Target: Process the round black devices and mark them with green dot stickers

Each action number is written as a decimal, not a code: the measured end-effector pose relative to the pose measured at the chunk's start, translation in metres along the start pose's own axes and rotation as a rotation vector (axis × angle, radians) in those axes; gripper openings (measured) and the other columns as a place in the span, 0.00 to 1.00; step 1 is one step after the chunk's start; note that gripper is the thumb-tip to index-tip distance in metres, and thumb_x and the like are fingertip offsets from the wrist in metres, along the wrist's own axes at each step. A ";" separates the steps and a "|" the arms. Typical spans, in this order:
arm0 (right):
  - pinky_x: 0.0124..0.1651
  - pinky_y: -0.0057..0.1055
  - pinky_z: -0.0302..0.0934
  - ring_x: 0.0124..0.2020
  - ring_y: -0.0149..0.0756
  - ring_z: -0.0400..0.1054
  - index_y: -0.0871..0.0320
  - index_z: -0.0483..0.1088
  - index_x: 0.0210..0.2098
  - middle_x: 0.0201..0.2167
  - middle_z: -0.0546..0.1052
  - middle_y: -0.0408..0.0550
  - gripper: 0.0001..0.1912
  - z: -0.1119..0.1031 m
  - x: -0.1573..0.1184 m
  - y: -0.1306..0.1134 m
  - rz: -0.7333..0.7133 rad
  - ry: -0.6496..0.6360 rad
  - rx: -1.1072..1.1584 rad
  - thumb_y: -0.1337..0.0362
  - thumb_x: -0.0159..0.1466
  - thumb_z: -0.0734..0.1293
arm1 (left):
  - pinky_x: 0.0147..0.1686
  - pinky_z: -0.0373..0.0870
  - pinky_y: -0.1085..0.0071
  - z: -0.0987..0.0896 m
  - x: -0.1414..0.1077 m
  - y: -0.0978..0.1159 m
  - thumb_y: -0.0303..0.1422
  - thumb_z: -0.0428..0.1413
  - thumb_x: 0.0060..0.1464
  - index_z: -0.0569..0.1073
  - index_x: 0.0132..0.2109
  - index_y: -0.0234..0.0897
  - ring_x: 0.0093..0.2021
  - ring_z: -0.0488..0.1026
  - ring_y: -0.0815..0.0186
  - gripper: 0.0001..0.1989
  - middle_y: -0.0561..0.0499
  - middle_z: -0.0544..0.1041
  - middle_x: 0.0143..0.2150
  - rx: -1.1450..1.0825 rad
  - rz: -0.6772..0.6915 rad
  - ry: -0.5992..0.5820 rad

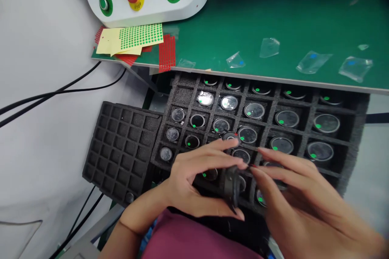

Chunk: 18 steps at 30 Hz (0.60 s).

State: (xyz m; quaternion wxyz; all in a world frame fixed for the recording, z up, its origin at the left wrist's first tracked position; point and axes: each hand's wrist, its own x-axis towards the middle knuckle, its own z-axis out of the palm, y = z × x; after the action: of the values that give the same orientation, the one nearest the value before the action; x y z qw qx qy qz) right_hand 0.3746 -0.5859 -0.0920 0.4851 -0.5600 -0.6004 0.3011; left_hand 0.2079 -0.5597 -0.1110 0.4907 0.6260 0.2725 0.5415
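Left hand gripped a round part between thumb and fingers: black, glossy, tilted near edge-on, blurred. Part sat over the 6 o'clock side of the foam tray. Right hand at its 3 o'clock, thumb and forefinger by a red speck; couldn't tell if pinched. Green bench at 12.

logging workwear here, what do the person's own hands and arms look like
The left hand and right hand are both bare, without gloves. The left forearm shows no sleeve; a thin dark line crosses it, band or crease unclear.
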 end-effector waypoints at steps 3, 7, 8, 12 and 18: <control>0.44 0.25 0.68 0.40 0.29 0.71 0.52 0.73 0.35 0.40 0.74 0.43 0.05 -0.004 0.004 -0.004 0.234 -0.131 0.304 0.70 0.63 0.68 | 0.54 0.72 0.63 -0.007 0.000 0.000 0.27 0.70 0.41 0.70 0.61 0.33 0.53 0.74 0.57 0.38 0.40 0.76 0.51 0.071 -0.084 -0.012; 0.32 0.15 0.64 0.29 0.22 0.68 0.53 0.74 0.30 0.27 0.70 0.41 0.05 -0.003 0.009 -0.001 0.408 -0.335 0.663 0.63 0.62 0.71 | 0.51 0.73 0.69 -0.013 0.001 0.004 0.31 0.68 0.47 0.67 0.64 0.31 0.51 0.74 0.63 0.38 0.39 0.74 0.51 0.244 -0.056 -0.139; 0.31 0.15 0.64 0.28 0.23 0.67 0.53 0.74 0.29 0.26 0.70 0.41 0.05 -0.003 0.010 0.000 0.436 -0.353 0.700 0.62 0.62 0.71 | 0.51 0.73 0.70 -0.013 0.001 0.005 0.32 0.67 0.48 0.67 0.64 0.30 0.51 0.73 0.64 0.37 0.39 0.73 0.51 0.271 -0.042 -0.161; 0.28 0.20 0.62 0.25 0.26 0.65 0.53 0.75 0.27 0.24 0.69 0.44 0.07 0.000 0.011 0.002 0.537 -0.405 0.800 0.60 0.60 0.72 | 0.54 0.70 0.74 -0.014 0.003 0.007 0.32 0.65 0.52 0.67 0.62 0.26 0.52 0.71 0.67 0.33 0.40 0.72 0.51 0.291 -0.007 -0.193; 0.30 0.21 0.62 0.26 0.27 0.65 0.53 0.76 0.26 0.24 0.68 0.45 0.06 0.000 0.011 0.006 0.627 -0.459 0.848 0.61 0.58 0.73 | 0.55 0.69 0.75 -0.015 0.005 0.008 0.25 0.64 0.50 0.68 0.60 0.22 0.52 0.71 0.68 0.30 0.39 0.73 0.51 0.303 0.017 -0.210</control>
State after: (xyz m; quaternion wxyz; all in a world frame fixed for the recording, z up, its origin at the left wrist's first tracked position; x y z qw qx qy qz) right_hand 0.3784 -0.5743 -0.0947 0.4121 -0.3882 -0.3221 0.7587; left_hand 0.1936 -0.5534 -0.1024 0.4120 0.7479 0.2929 0.4303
